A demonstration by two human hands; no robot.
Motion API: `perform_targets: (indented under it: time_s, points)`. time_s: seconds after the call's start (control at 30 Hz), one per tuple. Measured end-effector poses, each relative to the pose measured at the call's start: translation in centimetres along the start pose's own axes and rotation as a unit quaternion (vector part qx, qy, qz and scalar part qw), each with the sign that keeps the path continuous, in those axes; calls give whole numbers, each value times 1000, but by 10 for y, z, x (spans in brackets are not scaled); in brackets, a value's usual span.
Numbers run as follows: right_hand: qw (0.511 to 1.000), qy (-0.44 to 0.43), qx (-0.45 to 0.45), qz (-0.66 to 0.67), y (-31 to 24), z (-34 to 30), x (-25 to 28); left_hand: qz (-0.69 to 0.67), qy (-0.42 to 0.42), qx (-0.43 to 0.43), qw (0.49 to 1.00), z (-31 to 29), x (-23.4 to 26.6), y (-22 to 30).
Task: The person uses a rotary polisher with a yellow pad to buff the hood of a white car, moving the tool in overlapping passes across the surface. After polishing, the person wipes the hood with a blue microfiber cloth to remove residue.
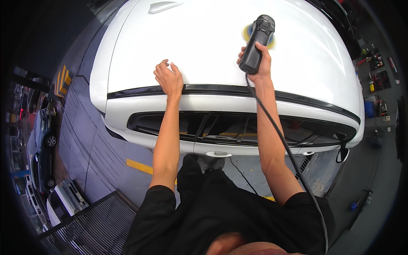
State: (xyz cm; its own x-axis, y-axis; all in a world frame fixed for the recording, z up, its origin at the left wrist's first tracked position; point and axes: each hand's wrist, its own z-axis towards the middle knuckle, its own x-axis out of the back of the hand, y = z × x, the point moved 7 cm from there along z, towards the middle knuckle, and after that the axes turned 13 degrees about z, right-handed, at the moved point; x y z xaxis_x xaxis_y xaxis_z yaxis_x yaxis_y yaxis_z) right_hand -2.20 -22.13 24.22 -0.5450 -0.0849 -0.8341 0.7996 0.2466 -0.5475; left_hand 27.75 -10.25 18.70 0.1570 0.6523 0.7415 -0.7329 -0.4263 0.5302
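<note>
A black corded car polisher lies with its yellow and blue round pad against the white car roof. The pad's edge looks blurred. My right hand is wrapped round the rear of the polisher's body. From there the black power cord runs back along my right forearm and past my shoulder. Farther left, my left hand rests near the roof's edge beside the black roof trim. Its fingers are loosely bent and apart, with nothing in them.
Below the roof runs the car's side window, with a door handle and a side mirror. A shark-fin antenna stands at the far left. Dark slatted grating lies lower left; tools show at the right.
</note>
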Motion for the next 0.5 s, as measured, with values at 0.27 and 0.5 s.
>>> perform_targets:
  time_s: [0.27, 0.5]
  points:
    - [999, 5, -43, 9, 69, -27, -26, 10, -9, -6, 1000, -1, -2, -4]
    - [996, -12, -92, -15, 100, -38, -38, 31, -13, -18, 999, -1, -3, 0]
